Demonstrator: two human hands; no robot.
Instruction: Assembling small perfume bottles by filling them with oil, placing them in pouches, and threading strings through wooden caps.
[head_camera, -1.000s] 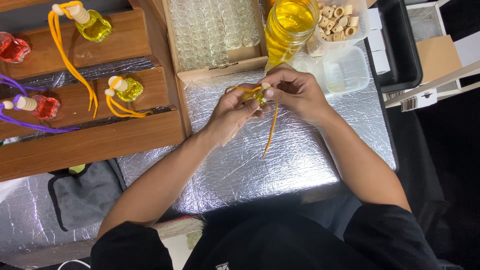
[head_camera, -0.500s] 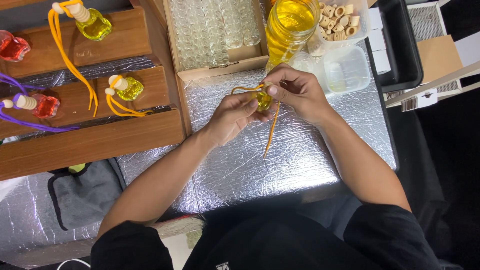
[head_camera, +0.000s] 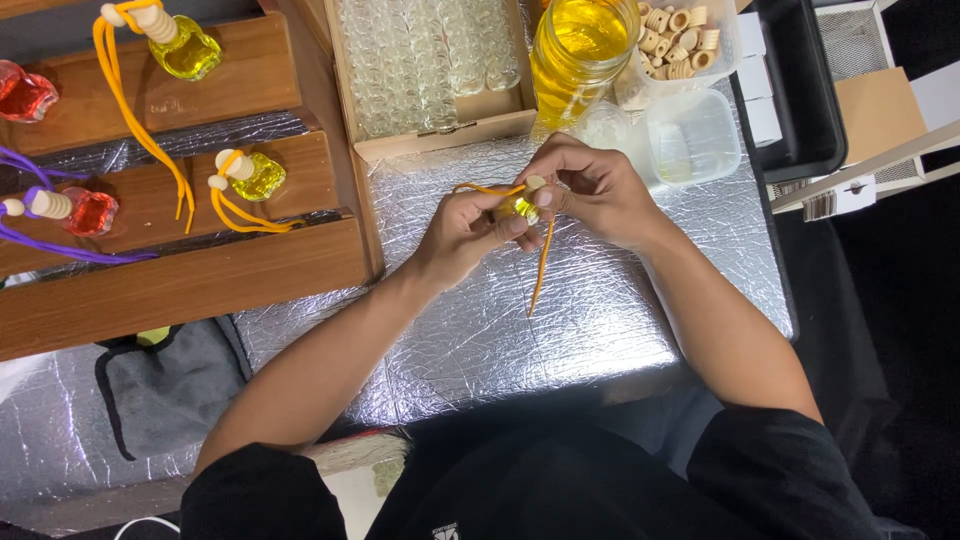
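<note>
My left hand (head_camera: 468, 232) grips a small glass bottle of yellow liquid (head_camera: 520, 207) over the silver foil table top (head_camera: 480, 330). My right hand (head_camera: 590, 185) pinches the wooden cap (head_camera: 535, 184) on top of that bottle. An orange cord (head_camera: 541, 265) runs from the cap, one loop to the left over my left fingers and one end hanging down toward the foil.
Wooden stepped shelves (head_camera: 190, 270) at the left carry finished yellow bottles (head_camera: 188, 50) and red ones (head_camera: 88, 210) with cords. Behind the hands stand a cardboard box of empty glass bottles (head_camera: 430, 60), a big jar of yellow liquid (head_camera: 580, 50), a tub of wooden caps (head_camera: 680, 40) and an empty clear tub (head_camera: 692, 135).
Both hands have stayed in place over the foil; the fingers have shifted on the bottle and the orange cord's loop has moved slightly.
</note>
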